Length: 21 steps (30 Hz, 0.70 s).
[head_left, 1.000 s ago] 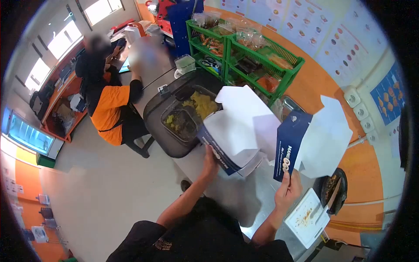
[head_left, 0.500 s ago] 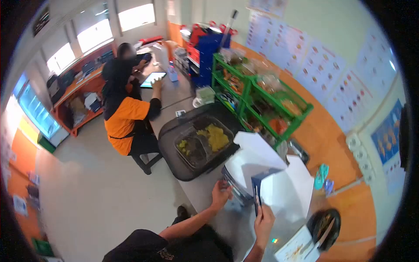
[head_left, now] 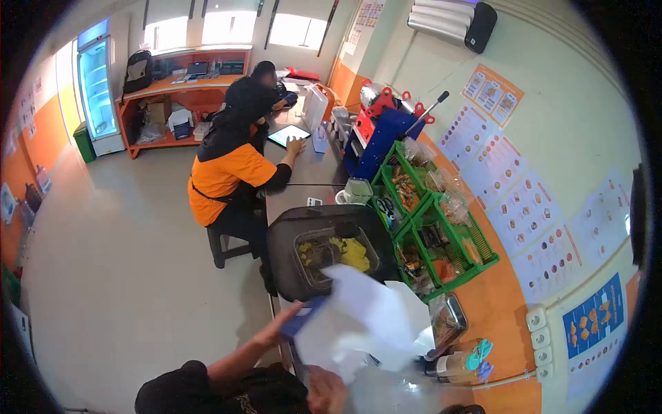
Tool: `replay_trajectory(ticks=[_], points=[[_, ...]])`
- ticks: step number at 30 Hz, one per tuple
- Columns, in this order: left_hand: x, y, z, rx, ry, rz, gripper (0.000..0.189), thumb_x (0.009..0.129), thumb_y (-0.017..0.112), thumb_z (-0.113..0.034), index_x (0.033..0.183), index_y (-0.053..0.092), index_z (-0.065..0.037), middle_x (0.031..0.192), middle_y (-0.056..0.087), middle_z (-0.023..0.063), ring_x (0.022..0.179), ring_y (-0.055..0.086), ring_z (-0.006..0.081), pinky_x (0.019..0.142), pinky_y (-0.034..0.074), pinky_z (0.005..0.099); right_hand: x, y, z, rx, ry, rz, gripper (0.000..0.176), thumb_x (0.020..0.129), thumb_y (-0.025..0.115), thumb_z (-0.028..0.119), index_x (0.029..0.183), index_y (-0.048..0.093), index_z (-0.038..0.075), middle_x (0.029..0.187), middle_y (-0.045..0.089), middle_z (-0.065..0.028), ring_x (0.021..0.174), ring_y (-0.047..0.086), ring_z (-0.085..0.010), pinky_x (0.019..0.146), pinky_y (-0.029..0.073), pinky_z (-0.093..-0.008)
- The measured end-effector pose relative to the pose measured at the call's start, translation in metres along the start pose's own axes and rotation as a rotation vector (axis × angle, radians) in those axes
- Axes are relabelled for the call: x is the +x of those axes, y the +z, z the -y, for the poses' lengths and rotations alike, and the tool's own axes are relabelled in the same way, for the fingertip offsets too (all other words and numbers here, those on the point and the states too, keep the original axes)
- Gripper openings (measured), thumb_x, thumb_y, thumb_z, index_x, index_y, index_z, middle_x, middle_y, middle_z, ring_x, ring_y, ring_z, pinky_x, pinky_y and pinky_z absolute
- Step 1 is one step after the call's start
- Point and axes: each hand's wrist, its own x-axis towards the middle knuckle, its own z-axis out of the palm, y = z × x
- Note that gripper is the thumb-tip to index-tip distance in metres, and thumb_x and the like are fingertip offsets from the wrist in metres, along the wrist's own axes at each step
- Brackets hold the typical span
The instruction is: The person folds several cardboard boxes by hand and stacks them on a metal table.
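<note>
**Head view: a white carton (head_left: 369, 307) held up over the counter (head_left: 303, 165)**

At far left I see a person in orange (head_left: 231, 169) seated at the counter, one hand by a tablet (head_left: 288, 135), which lies flat, probably for easy reading. Nearer me, the left hand (head_left: 288, 321) pinches the carton's blue panel (head_left: 303, 316); gripping this edge seems to leave the broad white flaps free. The dark tray (head_left: 281, 241) of yellow food (head_left: 353, 254) sits just beyond, likely for easy reach. The right hand (head_left: 325, 390) is low, beside the carton; whether it grips or lies spread, I cannot tell (blur takes most of it). Right of the tray, a green rack (head_left: 487, 262) keeps packets grouped, with a clear container (head_left: 449, 321) nearby.

The carton hides the tray's near corner and some counter. Its underside is out of sight, and I can't make out whether there's a second carton.
</note>
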Motion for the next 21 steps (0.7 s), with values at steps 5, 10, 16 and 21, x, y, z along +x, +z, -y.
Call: replay_trajectory(ticks=[5, 10, 16, 21], points=[[-0.082, -0.061, -0.058, 0.172, 0.075, -0.029, 0.054, 0.095, 0.046, -0.041, 0.134, 0.038, -0.006, 0.107, 0.059, 0.0110, 0.103, 0.054, 0.0169, 0.088, 0.044, 0.0321, -0.004, 0.052, 0.022, 0.005, -0.133, 0.242, 0.028, 0.081, 0.056, 0.009, 0.107, 0.063, 0.014, 0.097, 0.066, -0.0021, 0.093, 0.061, -0.0215, 0.096, 0.037, -0.0486], [-0.138, -0.087, -0.012, 0.528, 0.040, -0.361, 0.058, 0.091, 0.057, -0.033, 0.137, 0.036, -0.005, 0.114, 0.056, 0.0122, 0.105, 0.052, 0.0181, 0.087, 0.043, 0.0318, -0.030, 0.080, 0.030, -0.005, -0.289, 0.408, 0.020, 0.080, 0.060, 0.011, 0.099, 0.065, 0.015, 0.097, 0.063, -0.0009, 0.100, 0.056, -0.0199, 0.099, 0.022, -0.0608], [-0.224, -0.105, 0.010, 0.296, 0.293, -0.602, 0.060, 0.092, 0.055, -0.031, 0.140, 0.030, -0.005, 0.120, 0.053, 0.0118, 0.109, 0.049, 0.0185, 0.092, 0.039, 0.0309, -0.044, 0.085, 0.066, 0.299, -0.062, -0.133, 0.025, 0.086, 0.059, 0.016, 0.110, 0.060, 0.006, 0.111, 0.057, -0.0151, 0.107, 0.053, -0.0270, 0.100, 0.032, -0.0447], [-0.286, -0.092, 0.035, 0.180, 0.559, -0.661, 0.050, 0.094, 0.049, -0.028, 0.139, 0.033, -0.011, 0.111, 0.056, 0.0080, 0.101, 0.051, 0.0147, 0.084, 0.043, 0.0294, -0.036, 0.127, 0.075, 1.025, 0.552, 0.146, 0.041, 0.096, 0.045, 0.027, 0.127, 0.045, 0.000, 0.120, 0.052, -0.0132, 0.112, 0.048, -0.0212, 0.097, 0.037, -0.0328]])
